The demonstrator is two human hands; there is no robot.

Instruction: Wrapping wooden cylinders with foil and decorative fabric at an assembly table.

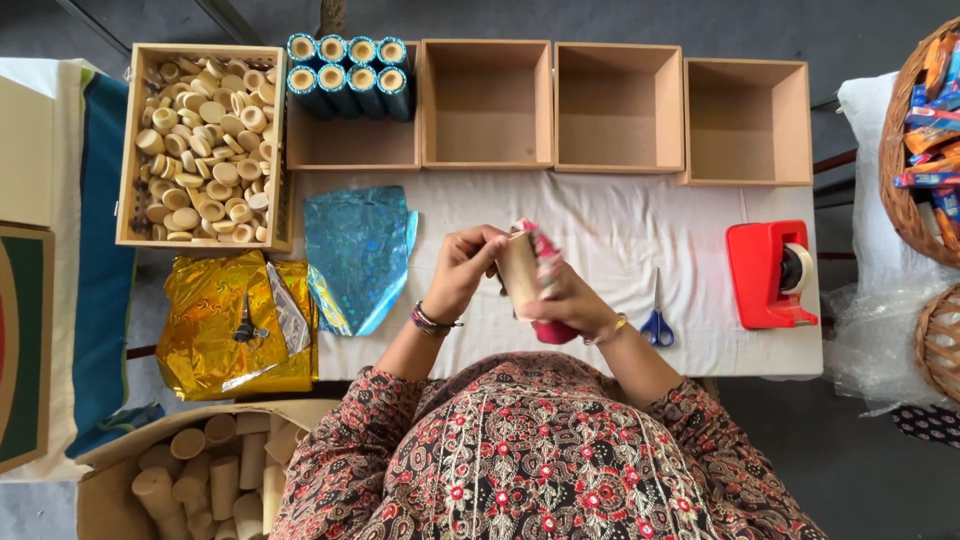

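Before us the white-clothed table (620, 215) carries four open wooden boxes (618, 105) along its far edge, the leftmost holding blue-wrapped tubes (349, 75). Near centre, our left hand (462, 268) and right hand (562, 295) both clamp a cardboard tube (521, 272), apparently part-wrapped in red foil. Blue-handled scissors (657, 322) lie just right.

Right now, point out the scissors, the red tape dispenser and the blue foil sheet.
scissors (657, 326), head view, on the blue handles.
red tape dispenser (763, 272), head view, on its red body.
blue foil sheet (358, 252), head view, on the sheet's middle.
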